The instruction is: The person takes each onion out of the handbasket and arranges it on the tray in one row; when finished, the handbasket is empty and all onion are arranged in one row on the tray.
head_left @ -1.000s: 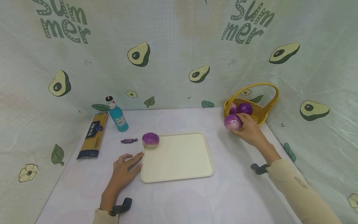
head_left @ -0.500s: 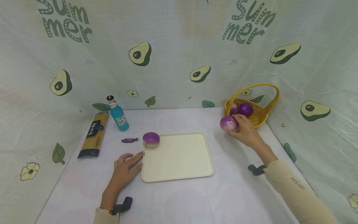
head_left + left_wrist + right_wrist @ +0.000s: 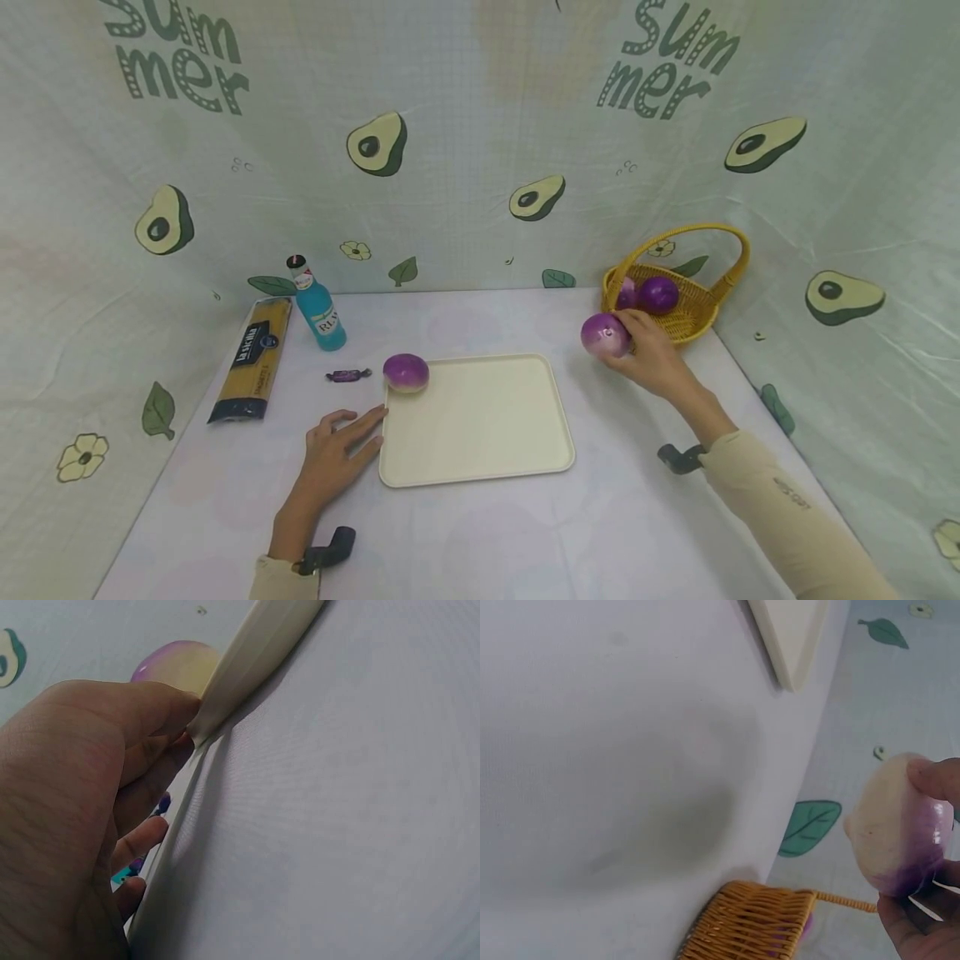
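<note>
A purple-and-white vegetable [image 3: 606, 336] is gripped by the right hand [image 3: 654, 357], with the thumb on 1 side and the fingers on the other, as confirmed in the right wrist view. It is held above the counter [image 3: 510, 542], between the yellow basket [image 3: 697, 323] and the cream tray [image 3: 476, 429]. Compared with 1.0 s ago, the vegetable and the right hand are found shifted leftward and slightly nearer to the wearer; the basket's rim, then overlapped by the vegetable in the head view, is now cleared.

The left hand [image 3: 330, 457] is observed with its fingers spread and relaxed, the tray's left edge being touched by its fingertips; no change of position is noted. A second vegetable [image 3: 406, 373] is seen at the tray's far left corner, unmoved. 2 purple items [image 3: 658, 295] are contained in the basket.

To the left, a wrapped candy [image 3: 348, 376], a blue bottle [image 3: 321, 315] standing upright and a spaghetti packet [image 3: 251, 362] lying flat are recorded, all undisturbed.
</note>
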The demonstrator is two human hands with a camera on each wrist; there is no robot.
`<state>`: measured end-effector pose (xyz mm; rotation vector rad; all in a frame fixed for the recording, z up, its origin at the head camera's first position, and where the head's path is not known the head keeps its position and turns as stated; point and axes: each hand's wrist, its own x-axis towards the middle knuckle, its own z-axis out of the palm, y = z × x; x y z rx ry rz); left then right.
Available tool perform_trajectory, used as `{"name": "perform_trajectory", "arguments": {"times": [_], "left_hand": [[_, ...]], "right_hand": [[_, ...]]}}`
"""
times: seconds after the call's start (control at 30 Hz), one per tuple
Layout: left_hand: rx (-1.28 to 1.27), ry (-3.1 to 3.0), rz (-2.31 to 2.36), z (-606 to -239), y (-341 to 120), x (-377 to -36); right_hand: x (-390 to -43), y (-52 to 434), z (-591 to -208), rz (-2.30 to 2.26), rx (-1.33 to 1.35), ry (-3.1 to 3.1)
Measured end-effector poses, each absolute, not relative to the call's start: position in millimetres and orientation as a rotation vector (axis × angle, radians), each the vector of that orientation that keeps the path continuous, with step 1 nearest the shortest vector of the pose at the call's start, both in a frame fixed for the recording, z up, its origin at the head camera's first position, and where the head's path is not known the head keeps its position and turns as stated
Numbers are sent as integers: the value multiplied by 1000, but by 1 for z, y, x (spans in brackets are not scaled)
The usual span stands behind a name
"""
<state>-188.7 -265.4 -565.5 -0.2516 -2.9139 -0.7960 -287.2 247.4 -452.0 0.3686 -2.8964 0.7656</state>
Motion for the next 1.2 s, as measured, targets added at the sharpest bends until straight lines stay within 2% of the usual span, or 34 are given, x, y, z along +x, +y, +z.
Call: {"name": "perform_trajectory", "arguments": {"times": [1.2], "left_hand": [[-239,-2936,-812,-565,-266,-191]], "right_hand": [[-282,233,-462,815,428,-2886]]}}
